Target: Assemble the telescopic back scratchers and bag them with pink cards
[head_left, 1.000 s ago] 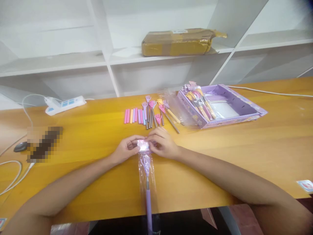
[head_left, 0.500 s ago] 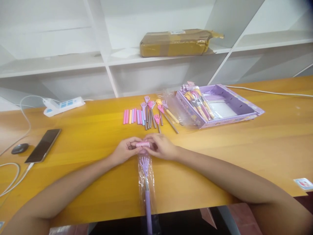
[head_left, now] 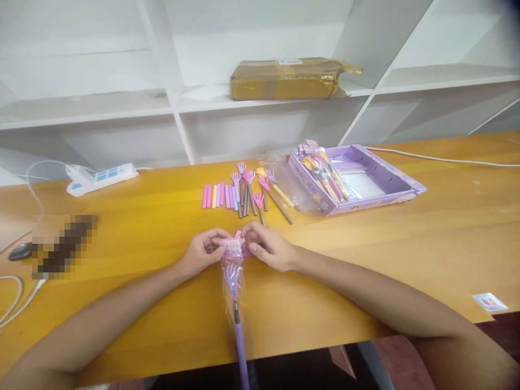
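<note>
A purple back scratcher (head_left: 240,346) with a hand-shaped head lies in a clear plastic sleeve (head_left: 227,292), its handle reaching past the table's front edge. At the sleeve's far end is a pink printed card (head_left: 232,248), partly folded, with a small tab standing up. My left hand (head_left: 204,250) pinches the card's left end between thumb and fingers. With curled fingers, my right hand (head_left: 266,246) grips the card's right end; its fingertips partly hide the contact. Beyond my hands lie several loose back scratchers (head_left: 247,189) and a row of coloured handle tubes (head_left: 219,196).
At the right stands a purple tray box (head_left: 374,195) holding bagged back scratchers (head_left: 327,176). A power strip (head_left: 103,179), a dark mouse (head_left: 21,251) and a blurred-out patch are at the left. A taped parcel (head_left: 284,81) sits on the shelf behind. A sticker (head_left: 489,302) lies right.
The pink card has tilted and opened out, showing its printed face and a raised tab. My right fingers have shifted slightly away from the left hand. The view has turned a little.
</note>
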`<control>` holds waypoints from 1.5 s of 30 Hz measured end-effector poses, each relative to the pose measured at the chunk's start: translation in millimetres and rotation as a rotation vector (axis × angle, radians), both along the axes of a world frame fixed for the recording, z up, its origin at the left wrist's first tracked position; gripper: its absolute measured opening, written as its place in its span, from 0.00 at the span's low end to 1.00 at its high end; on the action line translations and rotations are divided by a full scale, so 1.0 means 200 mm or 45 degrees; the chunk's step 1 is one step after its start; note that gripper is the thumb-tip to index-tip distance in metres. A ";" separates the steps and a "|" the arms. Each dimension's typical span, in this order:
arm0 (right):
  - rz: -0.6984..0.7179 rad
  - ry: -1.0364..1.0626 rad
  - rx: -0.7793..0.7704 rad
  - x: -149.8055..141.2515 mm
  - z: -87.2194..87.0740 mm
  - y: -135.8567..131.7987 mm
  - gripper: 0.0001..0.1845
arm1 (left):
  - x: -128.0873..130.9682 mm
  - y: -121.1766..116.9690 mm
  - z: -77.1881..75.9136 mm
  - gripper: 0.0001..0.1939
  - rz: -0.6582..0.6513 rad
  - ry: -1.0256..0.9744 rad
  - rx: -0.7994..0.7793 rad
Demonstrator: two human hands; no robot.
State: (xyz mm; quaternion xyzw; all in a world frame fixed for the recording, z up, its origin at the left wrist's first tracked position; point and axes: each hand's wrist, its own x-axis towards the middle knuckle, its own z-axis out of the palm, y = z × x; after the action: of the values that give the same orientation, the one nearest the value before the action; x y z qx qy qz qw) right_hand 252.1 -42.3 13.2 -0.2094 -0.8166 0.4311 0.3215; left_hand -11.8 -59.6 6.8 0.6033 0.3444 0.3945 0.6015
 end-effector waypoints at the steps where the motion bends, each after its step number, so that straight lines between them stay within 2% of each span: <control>1: 0.048 -0.028 -0.108 -0.01 0.03 -0.03 0.21 | -0.01 -0.01 0.00 0.20 0.028 -0.015 0.021; 3: 0.202 -0.166 -0.287 -0.04 0.11 -0.10 0.27 | -0.01 -0.02 0.00 0.19 0.078 -0.036 0.053; 6: 0.366 -0.447 -0.516 -0.10 0.17 -0.25 0.25 | -0.02 -0.03 -0.01 0.20 0.137 -0.045 0.083; 8: 0.411 -0.556 -0.649 -0.14 0.16 -0.34 0.25 | -0.03 -0.04 -0.02 0.20 0.147 -0.050 0.078; 10: 0.429 -0.542 -0.752 -0.18 0.13 -0.40 0.25 | -0.03 -0.04 -0.02 0.21 0.133 -0.069 0.031; 12: 0.463 -0.471 -0.812 -0.19 0.10 -0.42 0.27 | -0.04 -0.04 -0.01 0.23 0.097 -0.138 -0.050; 14: 0.549 -0.375 -0.838 -0.18 0.11 -0.38 0.29 | -0.03 -0.03 0.00 0.25 0.067 -0.252 -0.125; 16: 0.565 -0.277 -0.809 -0.13 0.18 -0.30 0.28 | -0.03 0.00 0.01 0.24 0.056 -0.376 -0.153; 17: 0.513 -0.226 -0.780 -0.08 0.24 -0.25 0.26 | -0.03 0.01 0.01 0.22 0.031 -0.419 -0.157; 19: 0.236 -0.146 -0.630 0.04 0.41 -0.13 0.22 | -0.03 0.03 0.00 0.19 -0.056 -0.458 -0.157; 21: -0.166 -0.163 -0.342 0.20 0.60 0.00 0.20 | -0.02 0.04 0.00 0.17 -0.160 -0.457 -0.151; 24: -0.804 -0.327 0.010 0.46 0.86 0.18 0.14 | -0.02 0.04 -0.01 0.16 -0.202 -0.452 -0.121; 26: -1.201 -0.358 0.127 0.61 0.96 0.27 0.11 | -0.02 0.03 -0.02 0.15 -0.216 -0.443 -0.113; 27: -1.346 -0.397 0.144 0.68 0.99 0.30 0.10 | -0.02 0.03 -0.02 0.15 -0.224 -0.438 -0.110; 29: -1.515 -0.598 0.126 0.79 1.01 0.35 0.06 | -0.01 0.02 -0.02 0.15 -0.238 -0.425 -0.105; 31: -1.503 -0.893 0.044 0.87 0.99 0.39 0.03 | -0.01 0.02 -0.02 0.15 -0.253 -0.414 -0.105; 33: -1.417 -1.093 -0.079 0.93 0.96 0.41 0.05 | 0.00 0.03 -0.02 0.16 -0.259 -0.404 -0.115; 37: -1.232 -1.096 -0.307 0.99 0.89 0.47 0.06 | -0.01 0.03 -0.01 0.15 -0.236 -0.380 -0.130; 41: -1.114 -1.046 -0.300 1.03 0.78 0.61 0.07 | -0.01 0.04 0.00 0.15 -0.194 -0.357 -0.136; 45: -0.929 -1.139 -0.344 1.04 0.67 0.72 0.05 | -0.01 0.04 -0.01 0.14 -0.215 -0.328 -0.150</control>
State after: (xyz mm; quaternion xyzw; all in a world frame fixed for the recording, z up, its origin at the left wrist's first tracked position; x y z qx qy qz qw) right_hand 460.7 102.0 147.4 -0.6771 -0.6860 0.2629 0.0440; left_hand -14.3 -52.0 5.1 0.5383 0.2351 0.3956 0.7060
